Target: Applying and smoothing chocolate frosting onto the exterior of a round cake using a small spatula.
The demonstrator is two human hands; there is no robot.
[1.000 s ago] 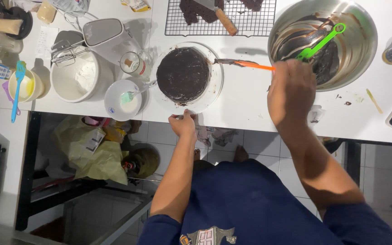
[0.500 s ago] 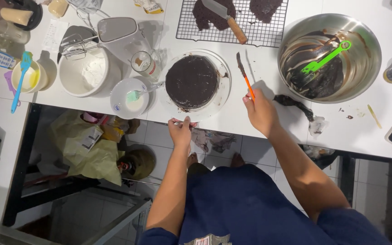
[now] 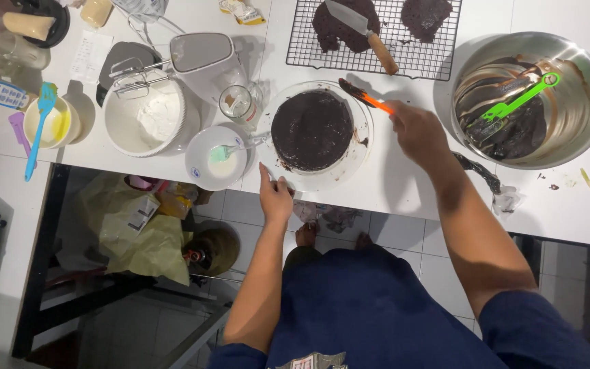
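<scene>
My left hand (image 3: pixel 276 197) pinches the near rim of the clear plate (image 3: pixel 362 147) at the edge of the white bench (image 3: pixel 404 191), grip clenched on it. On the plate sits the cake (image 3: pixel 312 130), round, flat-topped, coated in dark chocolate. My right hand (image 3: pixel 418 131) is closed around an orange-handled spatula (image 3: pixel 363 96), its smeared blade beside the cake's far right edge. Beyond stands a wire rack (image 3: pixel 418 55) with a knife (image 3: pixel 367 34).
</scene>
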